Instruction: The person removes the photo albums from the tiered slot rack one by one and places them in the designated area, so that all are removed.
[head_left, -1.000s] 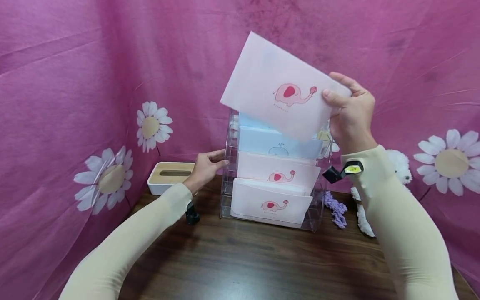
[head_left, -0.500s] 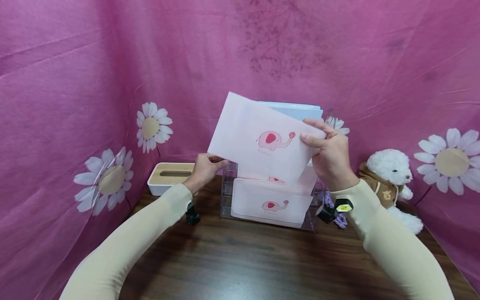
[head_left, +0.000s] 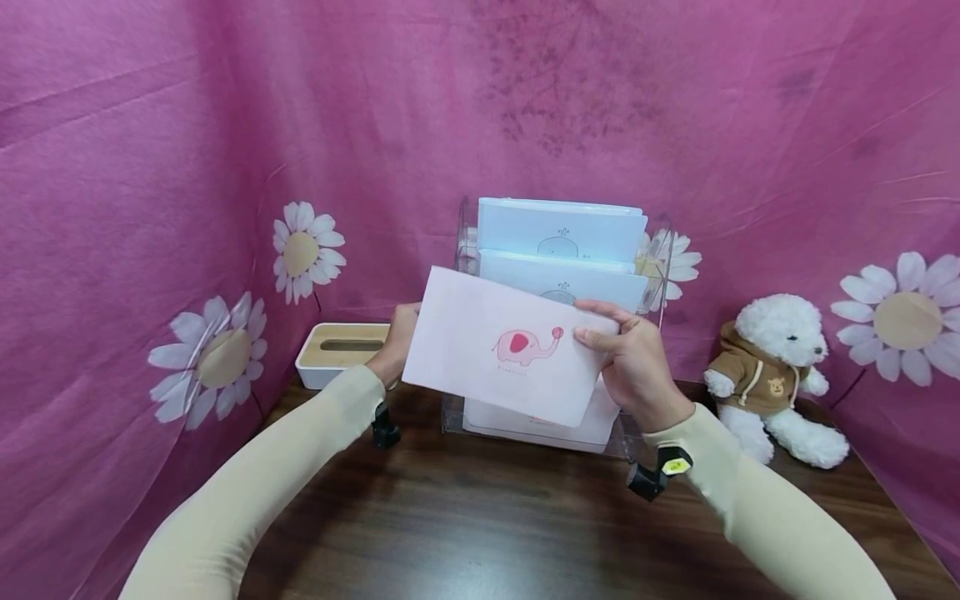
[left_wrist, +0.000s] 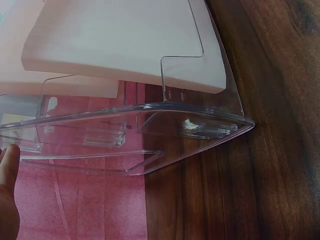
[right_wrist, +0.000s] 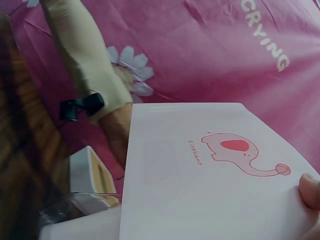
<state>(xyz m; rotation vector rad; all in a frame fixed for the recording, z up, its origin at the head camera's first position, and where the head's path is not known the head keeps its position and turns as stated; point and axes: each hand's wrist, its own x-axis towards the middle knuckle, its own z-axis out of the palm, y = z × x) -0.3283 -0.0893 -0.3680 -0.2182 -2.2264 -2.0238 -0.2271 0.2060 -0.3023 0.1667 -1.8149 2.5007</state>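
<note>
My right hand pinches the right end of a pale pink notebook with a red elephant drawn on its cover. It is held tilted in front of a clear tiered rack. Blue whale notebooks stand in the upper tiers; the pink ones in the lower tiers are mostly covered by the held one. My left hand is at the rack's left side, its fingertips hidden behind the held notebook in the head view. In the left wrist view one straight finger lies beside the rack's clear side panel.
A white tissue box with a wooden lid stands left of the rack. On the right sits a white teddy bear in a brown hoodie. Pink cloth with daisies hangs behind the dark wooden table.
My right hand has brought the pink notebook down and to the left, from above the rack to in front of its lower tiers. My left hand has stayed by the rack's side.
</note>
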